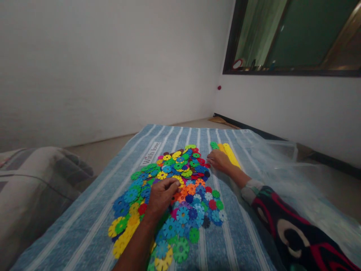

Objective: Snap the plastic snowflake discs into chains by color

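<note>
Many colourful notched plastic discs (182, 214) lie in a loose pile on a blue striped cloth (93, 210). My left hand (162, 194) rests over the middle of the pile, thumb and fingers pressed together; a yellow disc lies at its fingertips, and whether it is gripped is unclear. Beyond it, to the right, my right hand (218, 160) is at the pile's right edge with fingers curled down; anything between them is too small to make out. Just past that hand are a row of yellow discs (231, 155) and a shorter row of green discs (214, 145).
Clear plastic containers (282, 150) stand at the right edge of the cloth, with transparent plastic (313, 195) nearer me. A grey fabric-covered object (36, 188) sits at the left. White walls and a dark-framed window (293, 71) are behind.
</note>
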The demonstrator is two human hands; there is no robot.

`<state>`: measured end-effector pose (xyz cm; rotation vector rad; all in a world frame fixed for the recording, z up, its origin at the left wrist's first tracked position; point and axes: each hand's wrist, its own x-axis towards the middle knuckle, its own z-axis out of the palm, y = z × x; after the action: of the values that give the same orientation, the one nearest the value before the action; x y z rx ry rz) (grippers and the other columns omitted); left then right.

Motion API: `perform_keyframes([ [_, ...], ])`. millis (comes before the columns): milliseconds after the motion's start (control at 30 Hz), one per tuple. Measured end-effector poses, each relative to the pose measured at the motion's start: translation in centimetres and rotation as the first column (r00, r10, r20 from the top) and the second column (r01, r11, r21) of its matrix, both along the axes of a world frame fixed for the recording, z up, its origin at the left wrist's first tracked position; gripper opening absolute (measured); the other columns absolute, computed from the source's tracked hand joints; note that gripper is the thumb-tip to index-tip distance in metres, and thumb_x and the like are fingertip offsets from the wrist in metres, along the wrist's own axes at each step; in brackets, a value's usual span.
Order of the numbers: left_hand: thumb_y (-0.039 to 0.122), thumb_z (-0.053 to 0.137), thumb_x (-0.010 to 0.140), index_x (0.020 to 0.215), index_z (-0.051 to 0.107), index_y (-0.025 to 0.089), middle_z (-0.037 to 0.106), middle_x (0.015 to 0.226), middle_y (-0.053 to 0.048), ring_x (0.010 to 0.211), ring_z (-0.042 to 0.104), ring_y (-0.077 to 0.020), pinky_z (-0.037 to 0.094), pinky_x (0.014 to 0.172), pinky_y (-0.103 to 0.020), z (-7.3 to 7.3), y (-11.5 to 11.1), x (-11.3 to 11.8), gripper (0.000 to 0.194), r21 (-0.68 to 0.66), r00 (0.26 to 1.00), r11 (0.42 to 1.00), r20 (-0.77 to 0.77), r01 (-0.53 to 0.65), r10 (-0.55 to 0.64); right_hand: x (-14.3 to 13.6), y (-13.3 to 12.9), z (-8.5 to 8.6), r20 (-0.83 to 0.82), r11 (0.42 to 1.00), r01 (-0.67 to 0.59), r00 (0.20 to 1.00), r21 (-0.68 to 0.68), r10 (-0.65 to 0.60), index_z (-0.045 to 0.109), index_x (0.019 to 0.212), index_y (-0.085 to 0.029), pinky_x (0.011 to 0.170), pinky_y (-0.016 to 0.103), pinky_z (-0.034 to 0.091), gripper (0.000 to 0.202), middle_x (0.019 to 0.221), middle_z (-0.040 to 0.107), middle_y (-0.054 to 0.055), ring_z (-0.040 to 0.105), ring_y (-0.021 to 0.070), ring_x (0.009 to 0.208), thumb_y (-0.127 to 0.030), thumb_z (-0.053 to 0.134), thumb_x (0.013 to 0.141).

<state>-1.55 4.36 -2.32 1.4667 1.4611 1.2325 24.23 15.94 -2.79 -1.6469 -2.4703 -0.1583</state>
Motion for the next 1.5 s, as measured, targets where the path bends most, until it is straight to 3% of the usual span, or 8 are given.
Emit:
perform_keyframes([
  [167,0.040,0.066,0.061,0.069,0.069,0.017,0.070,0.062,-0.001,0.061,0.067,-0.0188,0.053,0.059,-0.027,0.8,0.1,-0.6,0.025,-0.030,0.994,0.997,0.082,-0.067,0.069,-2.9,-4.2,-0.4,-0.141,0.988,-0.153,0.979,-0.016,0.149,0.071,0.094,-0.019,0.079,0.026,0.039,0.024,0.093,0.067,0.005,0.057,0.0178,0.091,-0.029,0.049,0.094],
  [333,0.039,0.065,0.065,0.069,0.070,0.017,0.069,0.062,0.000,0.059,0.067,-0.0174,0.054,0.059,-0.026,0.8,0.4,-1.2,0.023,0.029,0.990,0.995,0.098,-0.100,0.097,-3.1,-8.4,-1.2,-0.283,0.981,-0.190,0.943,-0.026,0.175,0.071,0.087,-0.020,0.073,0.026,0.039,0.023,0.087,0.068,0.004,0.058,0.0173,0.083,-0.027,0.049,0.093],
  [600,0.040,0.066,0.061,0.073,0.068,0.015,0.071,0.069,-0.003,0.061,0.067,-0.0173,0.055,0.060,-0.028,1.1,0.9,-2.7,0.027,0.012,0.964,0.987,0.218,-0.160,0.154,-5.8,-13.1,-2.4,-0.378,0.918,-0.380,0.837,0.119,0.395,0.068,0.090,-0.018,0.083,0.031,0.041,0.019,0.090,0.066,0.006,0.057,0.0188,0.090,-0.026,0.051,0.093],
  [733,0.042,0.060,0.065,0.075,0.069,0.014,0.072,0.070,-0.004,0.062,0.068,-0.0183,0.054,0.060,-0.029,0.5,1.5,-4.1,0.031,0.044,0.981,0.980,0.047,-0.192,0.190,-8.6,-15.1,-2.4,-0.355,0.852,-0.502,0.777,0.149,0.520,0.068,0.091,-0.018,0.083,0.033,0.042,0.019,0.095,0.063,0.009,0.055,0.0204,0.092,-0.029,0.052,0.093],
  [900,0.036,0.057,0.065,0.073,0.072,0.016,0.072,0.068,-0.003,0.070,0.066,-0.0203,0.051,0.065,-0.028,-0.4,2.4,-7.0,0.027,0.122,0.922,0.944,-0.207,-0.306,0.326,-11.5,-17.3,-2.4,-0.323,0.783,-0.601,0.718,0.159,0.617,0.066,0.102,-0.021,0.089,0.038,0.040,0.022,0.108,0.059,0.010,0.051,0.0240,0.104,-0.036,0.057,0.090],
  [1100,0.034,0.055,0.066,0.075,0.074,0.017,0.074,0.077,-0.005,0.078,0.066,-0.0226,0.048,0.074,-0.029,-0.5,2.5,-9.3,0.027,0.166,0.827,0.904,-0.364,-0.394,0.428,-12.7,-17.2,-3.2,-0.224,0.782,-0.613,0.751,0.116,0.622,0.066,0.106,-0.023,0.098,0.044,0.034,0.026,0.122,0.054,0.011,0.040,0.0283,0.121,-0.039,0.063,0.086],
  [1300,0.033,0.053,0.068,0.080,0.075,0.016,0.075,0.081,-0.007,0.082,0.067,-0.0241,0.047,0.074,-0.030,-0.9,2.3,-10.6,0.030,0.146,0.760,0.873,-0.440,-0.465,0.478,-11.8,-15.0,-3.5,-0.229,0.868,-0.481,0.838,0.121,0.496,0.067,0.100,-0.021,0.092,0.040,0.036,0.018,0.113,0.056,0.010,0.045,0.0251,0.110,-0.034,0.062,0.088],
  [1500,0.034,0.052,0.071,0.086,0.076,0.015,0.075,0.085,-0.008,0.083,0.068,-0.0248,0.048,0.074,-0.031,-1.3,2.3,-11.6,0.033,0.123,0.726,0.851,-0.468,-0.511,0.504,-11.2,-14.4,-3.8,-0.246,0.907,-0.410,0.873,0.093,0.420,0.066,0.097,-0.018,0.085,0.035,0.036,0.016,0.101,0.058,0.009,0.048,0.0220,0.099,-0.030,0.057,0.091],
])
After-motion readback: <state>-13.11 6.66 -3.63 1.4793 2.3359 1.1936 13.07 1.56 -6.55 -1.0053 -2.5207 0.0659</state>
